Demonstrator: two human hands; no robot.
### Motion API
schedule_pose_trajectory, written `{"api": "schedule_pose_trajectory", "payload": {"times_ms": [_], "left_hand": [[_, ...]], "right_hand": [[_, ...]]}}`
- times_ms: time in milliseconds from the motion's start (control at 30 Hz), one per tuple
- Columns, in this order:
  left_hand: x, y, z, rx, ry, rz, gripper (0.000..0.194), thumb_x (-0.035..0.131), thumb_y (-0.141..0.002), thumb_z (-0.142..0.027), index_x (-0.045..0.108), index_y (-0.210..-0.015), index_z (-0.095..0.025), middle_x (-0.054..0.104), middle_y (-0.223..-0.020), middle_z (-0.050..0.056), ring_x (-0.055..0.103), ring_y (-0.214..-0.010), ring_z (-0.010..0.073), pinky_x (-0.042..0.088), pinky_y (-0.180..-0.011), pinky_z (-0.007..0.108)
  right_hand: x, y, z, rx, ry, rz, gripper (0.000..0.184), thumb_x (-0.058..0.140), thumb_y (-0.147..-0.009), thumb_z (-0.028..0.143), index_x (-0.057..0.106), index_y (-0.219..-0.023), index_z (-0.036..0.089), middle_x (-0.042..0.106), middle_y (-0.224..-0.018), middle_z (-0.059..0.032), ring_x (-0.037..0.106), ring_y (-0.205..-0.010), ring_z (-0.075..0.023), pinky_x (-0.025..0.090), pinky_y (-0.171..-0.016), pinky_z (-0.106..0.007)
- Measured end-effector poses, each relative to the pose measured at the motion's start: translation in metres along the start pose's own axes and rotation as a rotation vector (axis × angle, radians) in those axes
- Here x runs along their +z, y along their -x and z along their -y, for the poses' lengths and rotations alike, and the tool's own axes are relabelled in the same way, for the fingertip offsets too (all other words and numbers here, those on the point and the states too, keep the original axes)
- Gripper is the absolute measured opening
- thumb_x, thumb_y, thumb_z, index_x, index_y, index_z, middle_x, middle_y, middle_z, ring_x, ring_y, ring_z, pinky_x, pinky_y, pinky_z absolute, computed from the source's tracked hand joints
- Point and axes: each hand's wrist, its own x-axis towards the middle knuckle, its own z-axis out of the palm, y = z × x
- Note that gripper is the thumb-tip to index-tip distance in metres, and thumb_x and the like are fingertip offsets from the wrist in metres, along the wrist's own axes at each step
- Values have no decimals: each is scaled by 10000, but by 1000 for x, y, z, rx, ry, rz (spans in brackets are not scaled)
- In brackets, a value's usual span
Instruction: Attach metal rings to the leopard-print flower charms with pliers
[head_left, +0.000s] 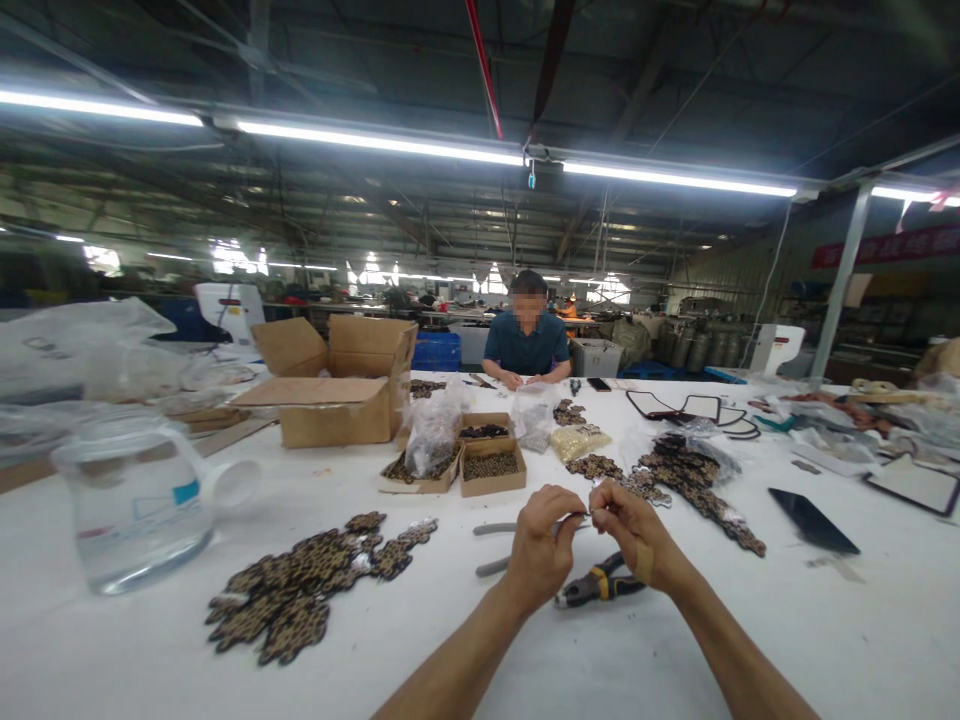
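My left hand (541,545) and my right hand (636,530) are raised over the white table, their fingertips pinched and almost meeting. Between them is something small and dark, too tiny to name. A tan bandage-like strip (644,561) is on my right hand. Below my hands lie pliers with black and yellow handles (596,584). Behind my left hand, the grey handles (493,568) of another tool show, the rest of it mostly hidden. To the left is a pile of leopard-patterned, scallop-edged pieces (300,580); a similar pile (686,480) is beyond my right hand.
Small cardboard boxes (493,484) of tiny metal parts stand ahead, near a larger open carton (341,410). A clear pitcher (135,530) stands at left. A dark phone-like slab (812,520) lies at right. Across the table sits a person (527,340) with hands on the tabletop.
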Motion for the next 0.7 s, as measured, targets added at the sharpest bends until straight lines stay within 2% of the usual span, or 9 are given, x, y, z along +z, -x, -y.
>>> {"api": "schedule_pose_trajectory", "payload": {"times_ms": [167,267,433,567,700], "left_hand": [[-2,-1,-1,34,-9,27,186,513,-898,-136,679,-919,-218,679,-913,77,582,-902,223,439,-826,377],[-1,-1,-1,3,7,34,178,515,-895,-141,678,-904,-211,674,-896,77,582,-896,221,440,-824,371],[0,0,1,-208,89,74,116,566,-857,-167,677,-840,-197,672,-826,47,593,-801,185,452,-748,319],[6,4,15,-352,251,115,87,608,-812,-183,693,-829,-178,688,-775,36,610,-743,169,457,-680,284],[18,7,30,-468,429,123,118,634,-788,-209,696,-859,-138,681,-699,38,613,-645,152,487,-635,278]], "right_hand": [[-1,0,4,4,-16,8,210,498,-965,397,540,-879,211,523,-807,-20,503,-745,-170,426,-664,-306],[-1,0,3,8,-39,16,230,500,-960,418,541,-873,209,521,-799,-20,509,-741,-171,439,-662,-305],[-2,0,-4,54,-77,41,240,521,-946,436,546,-879,207,531,-798,-20,518,-737,-167,458,-654,-298],[1,0,-14,84,-96,53,239,520,-946,432,557,-891,202,551,-805,-22,535,-727,-163,470,-640,-296],[1,1,-26,77,-27,-16,255,525,-932,439,559,-859,198,552,-765,-14,537,-681,-160,456,-607,-289]]}}
